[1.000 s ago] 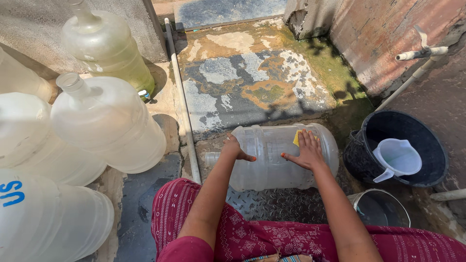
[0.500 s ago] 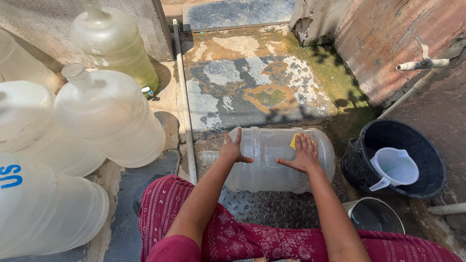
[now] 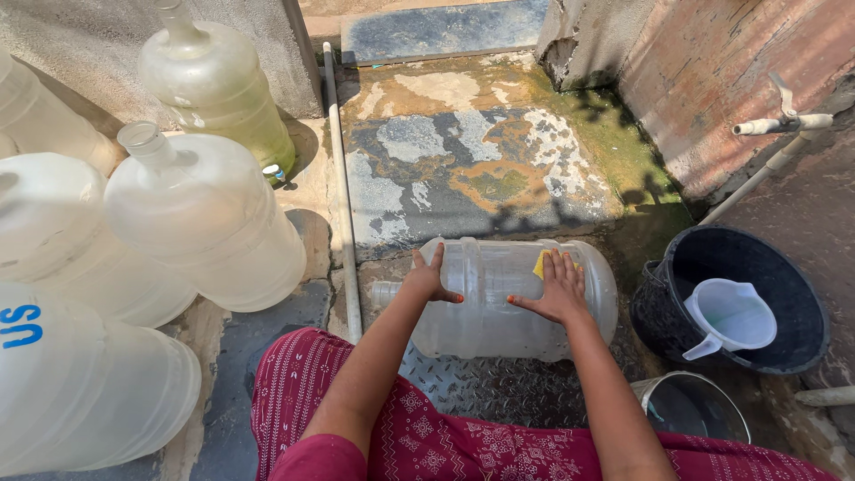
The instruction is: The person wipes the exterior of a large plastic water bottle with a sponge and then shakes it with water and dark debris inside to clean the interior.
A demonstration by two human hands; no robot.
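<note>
Both hands, left hand (image 3: 427,283) and right hand (image 3: 559,289), fingers spread flat, press an empty clear jug (image 3: 499,303); white pitcher (image 3: 728,316) inside black tub (image 3: 784,267).

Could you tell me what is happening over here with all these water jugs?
A person is bent over a clear water jug lying on its side on a metal plate. The left hand steadies it near the neck; the right hand presses a yellow sponge against it. A black tub with a white pitcher sits nearby.
</note>
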